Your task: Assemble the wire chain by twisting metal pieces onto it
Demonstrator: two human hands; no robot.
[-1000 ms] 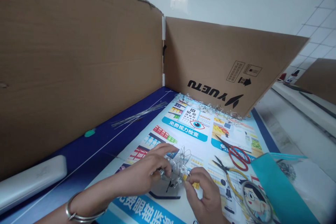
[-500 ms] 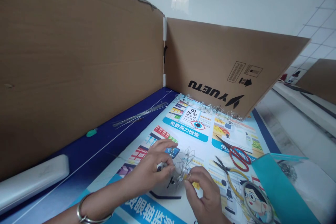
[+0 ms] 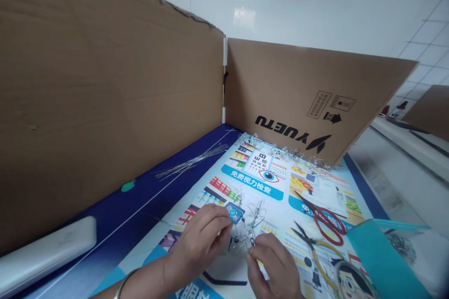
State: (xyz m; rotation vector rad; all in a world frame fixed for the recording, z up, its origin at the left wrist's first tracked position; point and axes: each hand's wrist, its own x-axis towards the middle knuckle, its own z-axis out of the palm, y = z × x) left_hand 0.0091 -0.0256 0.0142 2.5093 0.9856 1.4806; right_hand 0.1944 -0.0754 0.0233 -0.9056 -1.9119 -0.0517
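Between my two hands is a small clear ornament (image 3: 255, 217) of thin wire loops and transparent beads. The thumb and forefinger of my right hand (image 3: 271, 261) pinch its lower right side, by a small dark ring. My left hand (image 3: 205, 236) is at the ornament's left, thumb and fingertips pressed together; a thin wire seems to run out beyond it to the left. Whether those fingertips hold the wire is too small to tell. Red-handled scissors (image 3: 328, 224) and yellow-handled pliers (image 3: 317, 254) lie to the right of my right hand.
Cardboard panels (image 3: 298, 93) stand at the left and back. Clear wire pieces (image 3: 280, 152) line the back panel's foot. Loose wires (image 3: 192, 161) and a white case (image 3: 49, 257) lie left. A wire coil (image 3: 354, 280) and teal pouch (image 3: 382, 257) are at right.
My left hand's fingers have closed together and turned, with the back of the hand now more toward the camera. The view has shifted, so the scene sits lower and slightly right.
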